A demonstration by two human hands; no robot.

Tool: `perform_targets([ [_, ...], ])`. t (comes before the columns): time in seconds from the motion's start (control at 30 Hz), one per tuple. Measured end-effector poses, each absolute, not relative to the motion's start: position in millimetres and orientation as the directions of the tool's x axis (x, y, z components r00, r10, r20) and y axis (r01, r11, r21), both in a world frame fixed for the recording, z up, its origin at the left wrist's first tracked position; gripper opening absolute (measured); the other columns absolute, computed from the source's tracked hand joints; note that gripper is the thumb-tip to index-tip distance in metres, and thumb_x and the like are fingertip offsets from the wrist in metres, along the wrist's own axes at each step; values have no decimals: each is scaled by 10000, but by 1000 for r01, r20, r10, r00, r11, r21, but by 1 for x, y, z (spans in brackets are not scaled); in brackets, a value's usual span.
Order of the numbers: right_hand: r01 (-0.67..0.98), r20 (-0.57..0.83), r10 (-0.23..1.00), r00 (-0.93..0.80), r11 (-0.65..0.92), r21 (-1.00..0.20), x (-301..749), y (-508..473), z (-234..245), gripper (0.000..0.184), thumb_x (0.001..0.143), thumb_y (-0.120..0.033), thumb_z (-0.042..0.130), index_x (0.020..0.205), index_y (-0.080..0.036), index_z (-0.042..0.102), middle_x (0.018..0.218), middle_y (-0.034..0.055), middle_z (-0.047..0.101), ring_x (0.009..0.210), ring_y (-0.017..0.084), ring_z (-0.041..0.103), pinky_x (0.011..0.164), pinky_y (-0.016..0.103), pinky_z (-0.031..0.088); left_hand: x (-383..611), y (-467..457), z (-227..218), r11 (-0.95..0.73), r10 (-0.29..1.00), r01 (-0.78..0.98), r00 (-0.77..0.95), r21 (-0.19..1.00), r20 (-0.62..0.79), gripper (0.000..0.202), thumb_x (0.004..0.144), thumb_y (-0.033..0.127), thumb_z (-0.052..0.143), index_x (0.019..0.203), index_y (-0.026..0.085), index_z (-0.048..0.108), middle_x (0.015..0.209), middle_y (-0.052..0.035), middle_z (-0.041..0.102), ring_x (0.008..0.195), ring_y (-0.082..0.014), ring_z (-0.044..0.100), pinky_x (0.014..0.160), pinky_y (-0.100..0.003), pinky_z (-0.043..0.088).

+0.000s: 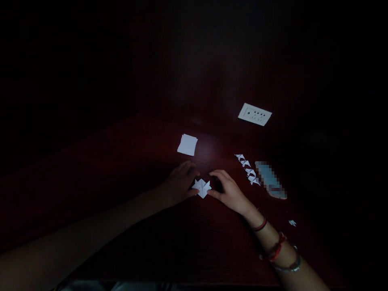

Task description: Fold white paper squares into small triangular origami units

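Observation:
A folded white paper piece (202, 188) lies on the dark red table between my two hands, with pointed flaps at its upper left and upper right and a crease down its middle. On its left side is my left hand (181, 182), the thumb tip at the paper's lower left edge and the fingers curved apart above. My right hand (229, 191) mirrors it, thumb tip against the right edge, fingers arched away from the thumb. Neither hand is closed around the paper. Bracelets circle my right wrist.
Behind the hands rests a stack of white paper squares (187, 144). To the right several folded paper pieces (246, 169) form a row beside a phone (270, 180) with a blurred screen. Nearer me lies a small white scrap (292, 222). A wall socket (255, 114) is at the back.

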State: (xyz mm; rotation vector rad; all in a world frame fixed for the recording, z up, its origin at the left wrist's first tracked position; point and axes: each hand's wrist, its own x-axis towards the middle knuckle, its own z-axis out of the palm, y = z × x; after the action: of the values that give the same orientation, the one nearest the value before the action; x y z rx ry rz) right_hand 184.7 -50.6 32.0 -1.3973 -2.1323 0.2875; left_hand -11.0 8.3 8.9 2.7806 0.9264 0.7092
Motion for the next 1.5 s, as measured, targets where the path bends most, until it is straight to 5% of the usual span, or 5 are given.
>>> perform_targets([
  [0.17, 783, 352, 831, -431, 538, -312, 185, -54, 34, 208, 758, -176, 533, 955, -213, 585, 1064, 61, 495, 1003, 187, 446, 863, 351, 383, -12, 3, 24, -901, 432, 417, 826, 122, 363, 133, 775, 211, 515, 902, 180, 540, 1085, -55, 480, 1071, -221, 392, 890, -354, 310],
  [0.3, 761, 269, 806, -528, 589, -272, 187, -56, 36, 256, 804, -143, 452, 1025, -210, 562, 977, 48, 566, 924, 172, 489, 831, 337, 403, -15, -2, 30, -934, 356, 345, 886, 89, 297, 152, 832, 218, 439, 912, 180, 563, 915, -37, 584, 885, -174, 523, 816, -320, 350],
  [0.83, 741, 159, 734, -660, 671, -20, 186, -56, 48, 321, 819, -113, 418, 1101, -227, 520, 881, 37, 556, 821, 132, 504, 759, 279, 423, -26, 13, 27, -973, 214, 231, 936, -30, 279, 326, 800, 137, 476, 1107, 246, 494, 1081, -29, 555, 1020, -189, 475, 851, -324, 340],
  [1.3, 758, 166, 743, -648, 650, 53, 210, -54, 50, 240, 768, -82, 451, 918, -176, 613, 917, 39, 608, 864, 161, 523, 811, 337, 404, -25, 12, 32, -965, 257, 261, 948, 5, 185, 409, 762, 72, 459, 1122, 260, 502, 1144, -17, 519, 1029, -191, 474, 867, -318, 337],
  [1.5, 737, 284, 726, -627, 670, -87, 201, -59, 52, 293, 779, -77, 419, 990, -188, 590, 945, 41, 572, 875, 138, 510, 797, 290, 424, -26, 14, 27, -963, 264, 268, 942, 7, 209, 434, 754, 53, 447, 1137, 253, 493, 1166, -27, 501, 1037, -192, 465, 857, -309, 345],
])
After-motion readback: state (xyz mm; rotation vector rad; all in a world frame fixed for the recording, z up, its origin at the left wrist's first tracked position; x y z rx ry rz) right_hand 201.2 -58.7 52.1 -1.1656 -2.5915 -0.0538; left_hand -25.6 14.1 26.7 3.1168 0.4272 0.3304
